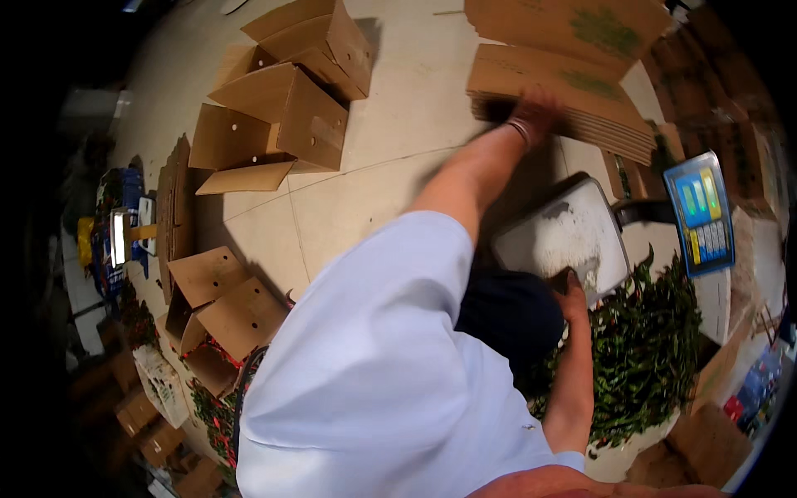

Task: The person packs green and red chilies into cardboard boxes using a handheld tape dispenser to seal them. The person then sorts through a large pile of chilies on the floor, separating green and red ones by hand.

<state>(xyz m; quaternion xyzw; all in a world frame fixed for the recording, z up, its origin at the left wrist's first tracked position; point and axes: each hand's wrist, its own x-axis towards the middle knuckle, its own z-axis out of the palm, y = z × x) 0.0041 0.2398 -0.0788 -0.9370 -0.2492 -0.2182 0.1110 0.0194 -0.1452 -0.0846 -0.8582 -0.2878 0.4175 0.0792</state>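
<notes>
My left hand, blurred, reaches out over the near edge of a stack of flattened cardboard boxes. Its fingers lie against the upper sheet; whether they grip it is unclear. Beside my bent knee in dark trousers is my right hand, at the near edge of a platform scale's worn pale plate. Something dark shows by its fingertips, too small to name. The scale's lit display panel stands at right on a dark arm. Green chili peppers lie heaped beside my right forearm.
Two open cardboard boxes stand on the tiled floor at upper left. Another open box has red peppers near it. Flattened cardboard leans farther left. Stacked cartons line the right side.
</notes>
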